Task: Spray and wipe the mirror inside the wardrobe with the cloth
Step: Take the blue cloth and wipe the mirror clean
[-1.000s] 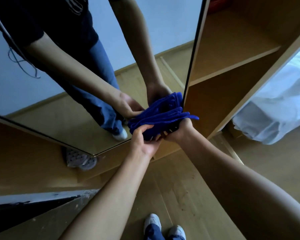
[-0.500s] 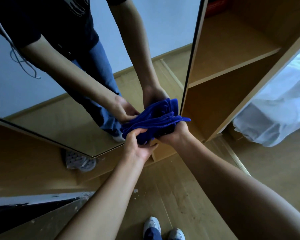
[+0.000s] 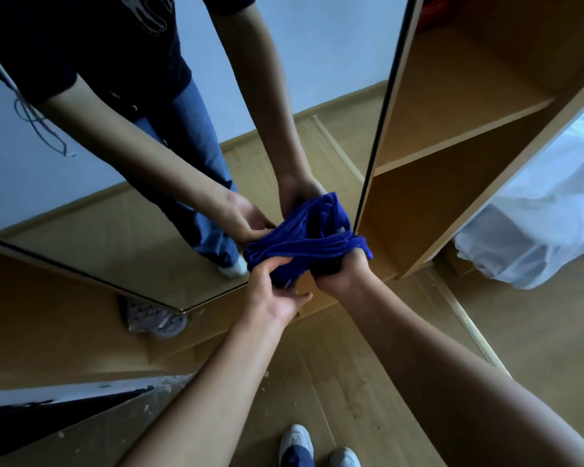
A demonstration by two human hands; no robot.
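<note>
Nearest to me, my left hand (image 3: 274, 291) closes its fingers under the blue cloth (image 3: 304, 246), and my right hand (image 3: 343, 269) is closed on the other end — both keep it bunched, low in front of the mirror (image 3: 122, 203) near its bottom right corner. I judge the cloth is soft, light and floppy; it will not slip, but loose ends can hang. Better to take it as a folded pad in one palm. Behind, the mirror glass is hard and fragile, so press flat and gently. The wardrobe shelf (image 3: 452, 139) is to the right.
</note>
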